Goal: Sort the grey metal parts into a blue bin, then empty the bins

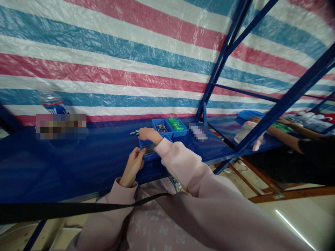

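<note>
On a blue table (104, 153) stand small blue bins side by side. The near bin (149, 149) holds several thin grey metal rods. Behind it, one bin (162, 128) contains small dark and silvery metal parts, and another (176, 124) contains bright green pieces. My left hand (135, 162) is at the left edge of the near bin, fingers closed, and what they hold is too small to name. Over the bin's back left part, my right hand (149, 135) is closed near short silvery pieces (134, 132) that show just left of its fingertips.
A plastic bottle (53, 104) stands at the back left, beside a blurred patch. Blue metal posts (222, 66) rise at the right. Beyond them a person's arms (282, 136) reach over a blue tray (251, 114). A striped sheet hangs behind the table.
</note>
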Demonstrator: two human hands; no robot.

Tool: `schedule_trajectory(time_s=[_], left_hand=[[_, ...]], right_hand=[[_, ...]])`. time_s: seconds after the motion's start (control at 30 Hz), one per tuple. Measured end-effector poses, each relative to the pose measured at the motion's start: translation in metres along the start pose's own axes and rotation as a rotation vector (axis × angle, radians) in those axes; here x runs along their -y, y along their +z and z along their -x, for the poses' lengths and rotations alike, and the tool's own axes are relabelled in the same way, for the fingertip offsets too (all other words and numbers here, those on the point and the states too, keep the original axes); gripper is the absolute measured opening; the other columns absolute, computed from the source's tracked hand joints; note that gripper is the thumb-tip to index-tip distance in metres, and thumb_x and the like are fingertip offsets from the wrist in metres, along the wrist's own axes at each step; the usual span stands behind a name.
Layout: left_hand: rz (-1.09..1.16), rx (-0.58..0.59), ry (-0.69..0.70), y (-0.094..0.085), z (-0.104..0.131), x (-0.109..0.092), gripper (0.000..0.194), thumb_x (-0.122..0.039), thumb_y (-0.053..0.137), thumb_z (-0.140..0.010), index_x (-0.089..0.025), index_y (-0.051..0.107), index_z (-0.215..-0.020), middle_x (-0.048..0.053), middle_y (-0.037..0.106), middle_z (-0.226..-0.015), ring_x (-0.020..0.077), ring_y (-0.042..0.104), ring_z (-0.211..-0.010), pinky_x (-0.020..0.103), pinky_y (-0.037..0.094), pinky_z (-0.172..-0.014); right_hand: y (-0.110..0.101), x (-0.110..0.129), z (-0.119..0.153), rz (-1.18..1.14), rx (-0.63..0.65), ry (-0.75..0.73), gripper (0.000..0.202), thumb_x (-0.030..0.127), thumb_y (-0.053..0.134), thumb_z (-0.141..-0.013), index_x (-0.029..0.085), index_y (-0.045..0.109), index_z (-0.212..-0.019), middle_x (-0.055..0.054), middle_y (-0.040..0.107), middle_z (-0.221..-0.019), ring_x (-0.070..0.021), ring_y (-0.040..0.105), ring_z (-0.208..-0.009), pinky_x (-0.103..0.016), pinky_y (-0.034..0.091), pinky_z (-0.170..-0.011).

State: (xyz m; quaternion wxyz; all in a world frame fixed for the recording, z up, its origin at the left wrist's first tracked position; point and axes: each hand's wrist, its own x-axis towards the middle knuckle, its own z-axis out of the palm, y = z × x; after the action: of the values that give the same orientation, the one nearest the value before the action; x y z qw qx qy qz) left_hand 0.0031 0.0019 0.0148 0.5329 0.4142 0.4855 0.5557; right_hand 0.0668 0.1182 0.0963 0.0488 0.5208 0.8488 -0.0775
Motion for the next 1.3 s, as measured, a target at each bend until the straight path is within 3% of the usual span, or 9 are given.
schedule_trajectory(time_s=[0.13,0.27,0.5,0.63,0.9,1.07,1.2,1.3], left_hand=[[-0.003,-0.01,-0.005,0.0,0.001,-0.001,0.04,-0.047,0.064,-0.071,-0.022,0.033,-0.067,-0.014,0.028,-0.039,0.0038,0.028,-0.027,0.014,0.017,-0.03],[-0.022,0.003,0.007,0.0,0.0,0.001,0.039,-0.047,0.062,-0.072,-0.023,0.032,-0.068,-0.014,0.029,-0.037,0.0044,0.028,-0.027,0.014,0.018,-0.03],[-0.029,0.005,0.012,0.0,-0.001,0.001,0.039,-0.048,0.062,-0.071,-0.023,0.033,-0.068,-0.014,0.03,-0.037,0.0042,0.028,-0.027,0.014,0.018,-0.03],[-0.022,0.002,0.012,0.0,-0.001,0.001,0.04,-0.049,0.063,-0.071,-0.023,0.033,-0.067,-0.014,0.029,-0.037,0.0041,0.028,-0.027,0.014,0.018,-0.03],[-0.027,0.002,0.004,0.0,-0.002,0.001,0.04,-0.05,0.063,-0.07,-0.023,0.033,-0.067,-0.014,0.029,-0.036,0.0042,0.027,-0.027,0.014,0.018,-0.029],[-0.033,0.003,0.004,-0.001,-0.001,0.001,0.038,-0.047,0.061,-0.071,-0.023,0.032,-0.068,-0.014,0.03,-0.037,0.0044,0.028,-0.028,0.014,0.018,-0.029],[-0.049,0.016,0.001,-0.001,0.0,0.0,0.036,-0.046,0.059,-0.073,-0.023,0.032,-0.068,-0.013,0.03,-0.038,0.0045,0.028,-0.028,0.014,0.018,-0.03],[-0.06,0.017,-0.009,-0.001,0.001,0.0,0.035,-0.046,0.058,-0.074,-0.023,0.032,-0.068,-0.013,0.03,-0.037,0.0045,0.028,-0.028,0.014,0.018,-0.03]], right_hand=[[0.006,0.003,-0.017,-0.019,0.055,-0.027,0.035,0.027,0.063,-0.08,0.009,0.068,-0.109,-0.021,0.069,-0.11,-0.0315,0.067,-0.101,-0.037,0.056,-0.08],[0.009,0.007,-0.023,-0.027,0.029,-0.037,0.037,0.024,0.069,-0.075,0.009,0.067,-0.109,-0.021,0.069,-0.11,-0.032,0.066,-0.103,-0.037,0.056,-0.081],[0.009,0.014,-0.019,-0.053,-0.035,-0.044,0.029,0.011,0.065,-0.075,0.008,0.067,-0.104,-0.023,0.07,-0.105,-0.0313,0.067,-0.102,-0.037,0.055,-0.08],[0.008,0.015,-0.015,-0.072,-0.034,-0.06,0.022,0.009,0.063,-0.077,0.011,0.068,-0.099,-0.019,0.072,-0.1,-0.0289,0.068,-0.099,-0.034,0.054,-0.08],[0.006,0.013,-0.006,-0.095,-0.109,-0.11,0.024,0.009,0.061,-0.078,0.011,0.065,-0.101,-0.016,0.069,-0.109,-0.0257,0.066,-0.101,-0.031,0.052,-0.079],[0.002,-0.005,0.01,-0.138,-0.241,-0.198,0.028,0.005,0.054,-0.079,0.013,0.066,-0.103,-0.011,0.069,-0.108,-0.0194,0.064,-0.1,-0.025,0.047,-0.083],[-0.002,-0.032,0.031,-0.205,-0.378,-0.269,0.029,0.0,0.051,-0.075,0.01,0.07,-0.095,-0.009,0.072,-0.095,-0.0151,0.065,-0.088,-0.022,0.045,-0.081],[-0.006,-0.053,0.054,-0.242,-0.392,-0.262,0.027,0.0,0.053,-0.075,0.01,0.071,-0.092,-0.007,0.073,-0.088,-0.0135,0.065,-0.083,-0.02,0.045,-0.078]])
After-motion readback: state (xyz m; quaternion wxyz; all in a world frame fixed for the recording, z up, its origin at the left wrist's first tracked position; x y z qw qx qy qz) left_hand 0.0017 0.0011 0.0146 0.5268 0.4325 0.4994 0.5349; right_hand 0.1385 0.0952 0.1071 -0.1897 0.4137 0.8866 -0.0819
